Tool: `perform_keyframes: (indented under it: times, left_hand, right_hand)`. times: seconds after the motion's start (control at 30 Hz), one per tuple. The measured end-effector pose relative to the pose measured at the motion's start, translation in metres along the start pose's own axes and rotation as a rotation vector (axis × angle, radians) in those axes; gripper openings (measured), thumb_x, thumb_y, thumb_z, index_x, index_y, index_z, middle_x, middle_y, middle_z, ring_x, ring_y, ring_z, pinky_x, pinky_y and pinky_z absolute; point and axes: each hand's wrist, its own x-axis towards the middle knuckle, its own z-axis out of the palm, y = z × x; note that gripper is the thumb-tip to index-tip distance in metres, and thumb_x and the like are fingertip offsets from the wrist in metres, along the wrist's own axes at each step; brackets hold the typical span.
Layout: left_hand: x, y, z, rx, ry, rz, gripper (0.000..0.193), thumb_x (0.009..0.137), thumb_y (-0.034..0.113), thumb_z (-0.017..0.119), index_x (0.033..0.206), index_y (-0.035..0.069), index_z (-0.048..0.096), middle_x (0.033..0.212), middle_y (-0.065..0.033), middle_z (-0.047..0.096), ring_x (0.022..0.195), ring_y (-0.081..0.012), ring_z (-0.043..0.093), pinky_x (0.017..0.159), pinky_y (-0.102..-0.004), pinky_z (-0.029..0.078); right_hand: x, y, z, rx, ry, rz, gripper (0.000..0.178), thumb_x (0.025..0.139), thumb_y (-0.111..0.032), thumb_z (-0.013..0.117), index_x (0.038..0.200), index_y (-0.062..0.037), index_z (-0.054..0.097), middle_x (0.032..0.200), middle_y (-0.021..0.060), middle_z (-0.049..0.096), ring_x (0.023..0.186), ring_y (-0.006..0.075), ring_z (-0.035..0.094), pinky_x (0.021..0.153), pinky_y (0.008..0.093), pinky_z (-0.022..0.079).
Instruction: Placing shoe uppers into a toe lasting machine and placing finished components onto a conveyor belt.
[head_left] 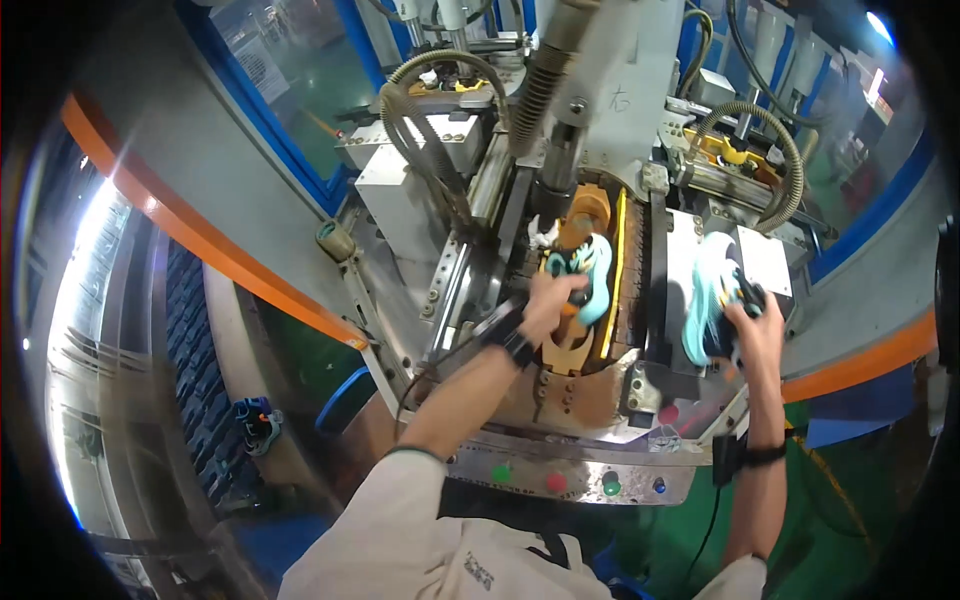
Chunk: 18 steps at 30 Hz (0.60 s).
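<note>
My left hand (548, 303) is closed around the dark upper of a shoe with a light teal sole (597, 282). This shoe is inside the machine's well, between an orange-brown pad (588, 215) at the far end and a forked yellowish-brown pad (568, 355) at the near end. To the right, my right hand (758, 335) grips a second shoe (708, 295), also dark with a teal sole, its sole turned to the left. That shoe is over the metal surface beside the well and looks slightly blurred. The fingers of both hands are partly hidden by the shoes.
A thick metal press column (560, 150) rises above the well's far end. Ribbed hoses (440, 60) arch at the left. Push buttons (556, 483) line the front panel. An orange curved rail (215, 235) borders the machine; another shoe (257, 425) lies beside a conveyor at far left.
</note>
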Motion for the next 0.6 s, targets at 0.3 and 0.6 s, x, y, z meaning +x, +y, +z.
perform_keyframes:
  times: [0.3,0.6]
  left_hand:
    - [-0.29,0.041,-0.129,0.171,0.081,-0.126,0.057,0.079,0.014,0.076,0.127,-0.005,0.051,0.107,-0.0077,0.063,0.089,-0.0126,0.063,0.067,-0.0251,0.053]
    - [-0.474,-0.031,-0.196,-0.316,0.794,0.213,0.038,0.081,0.005,0.066,0.117,-0.003,0.058,0.103,-0.0084,0.064,0.092,-0.0182,0.064,0.082,-0.0301,0.052]
  right_hand:
    - [0.091,-0.028,0.213,-0.571,-0.361,0.088,0.052,0.072,-0.026,0.072,0.107,0.0101,0.061,0.108,0.0279,0.066,0.104,0.0363,0.066,0.087,0.0411,0.053]
    - [0.06,0.005,0.287,-0.64,-0.165,0.001,0.069,0.08,-0.022,0.066,0.134,0.0007,0.029,0.114,0.0319,0.058,0.102,0.0429,0.063,0.087,0.049,0.052]
